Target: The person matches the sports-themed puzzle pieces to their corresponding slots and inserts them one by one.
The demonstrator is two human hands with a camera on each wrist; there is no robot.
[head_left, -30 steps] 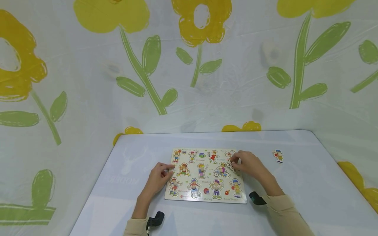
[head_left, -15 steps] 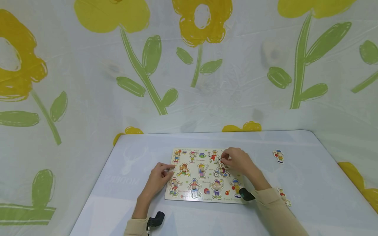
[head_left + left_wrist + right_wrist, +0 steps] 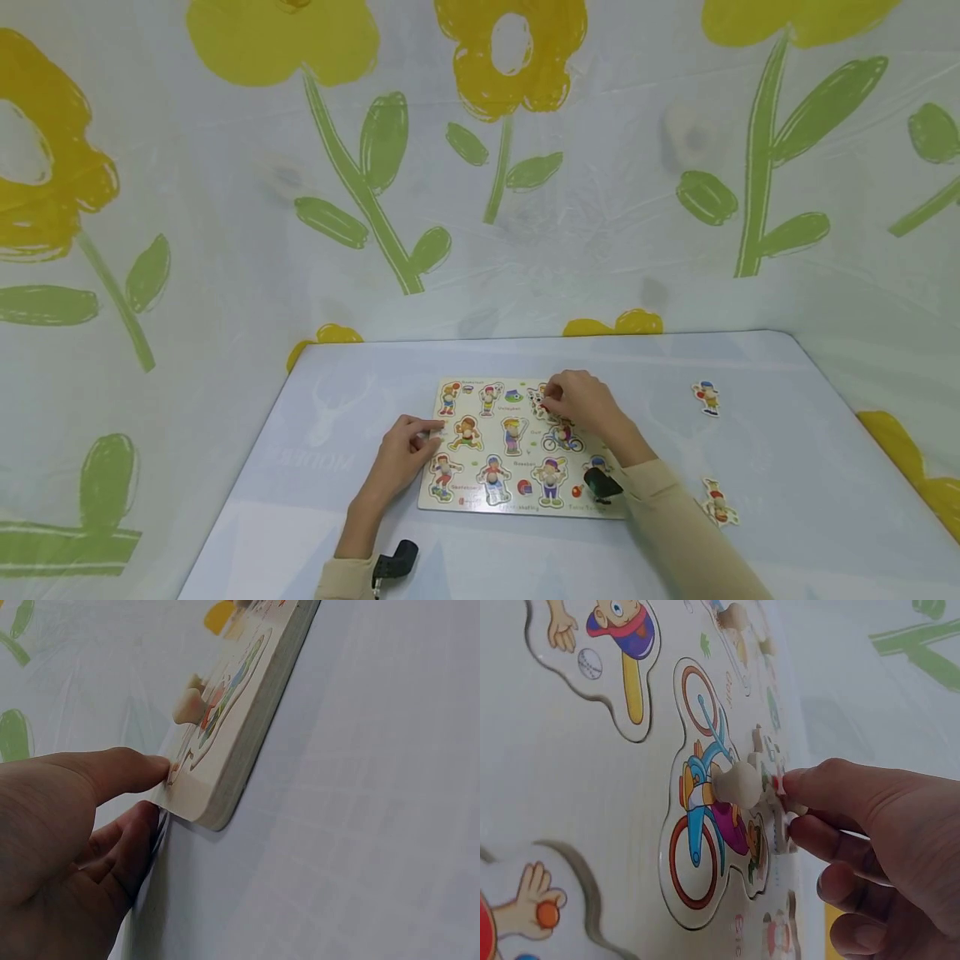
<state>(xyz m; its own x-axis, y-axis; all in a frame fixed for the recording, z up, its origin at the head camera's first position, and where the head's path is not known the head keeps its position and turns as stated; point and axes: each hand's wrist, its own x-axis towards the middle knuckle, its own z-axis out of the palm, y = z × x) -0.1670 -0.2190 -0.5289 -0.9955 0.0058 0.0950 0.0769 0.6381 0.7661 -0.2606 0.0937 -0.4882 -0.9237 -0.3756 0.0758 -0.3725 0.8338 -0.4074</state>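
Observation:
A wooden peg puzzle board [image 3: 492,443] with sports figures lies on the table. My left hand [image 3: 403,450] grips its left edge; in the left wrist view, one fingertip rests on the top face and other fingers curl by the edge. At the board's top row, my right hand [image 3: 588,404] pinches a white-rimmed puzzle piece [image 3: 536,403], and black-and-white patches show at its left side. In the right wrist view, that piece lies past the knobbed cyclist piece [image 3: 696,825]. My right fingers hide part of it and the board's upper right corner.
Two loose puzzle pieces lie to the right: a blue-capped figure [image 3: 707,398] farther back and a figure in a white hat [image 3: 720,502] beside my right sleeve. A flower-print curtain [image 3: 480,267] stands behind the table [image 3: 360,367].
My right hand has moved left along the top row, carrying the puzzle piece from near the upper right corner. The white-hatted piece has come out from behind the sleeve. My left hand stays put.

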